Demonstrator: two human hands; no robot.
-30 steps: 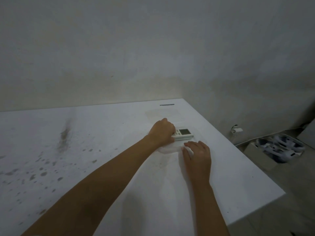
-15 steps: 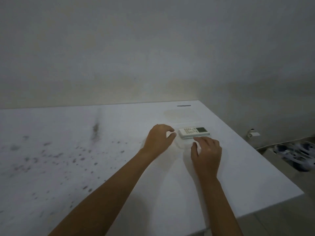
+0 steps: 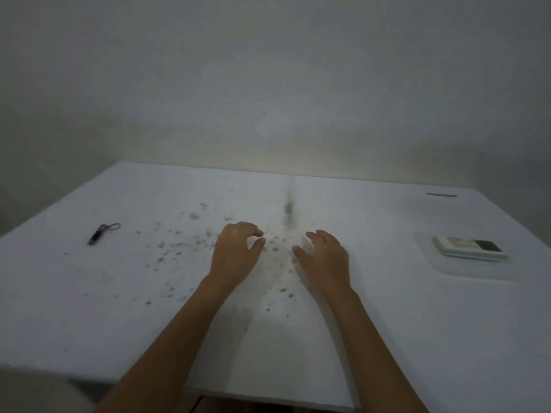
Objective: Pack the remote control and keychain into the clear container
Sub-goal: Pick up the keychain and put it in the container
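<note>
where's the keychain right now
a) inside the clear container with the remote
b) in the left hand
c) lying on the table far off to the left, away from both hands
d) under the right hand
c: the keychain lies alone on the table at the far left, well clear of the empty left hand and right hand, while only the remote control sits in the clear container.

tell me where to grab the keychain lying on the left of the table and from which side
Pinch the keychain across its dark slim body, coming straight down from above with the left hand, the nearer one. It lies flat and diagonal on the table, ring at the far end, so there seems little to grip from the side.
</note>
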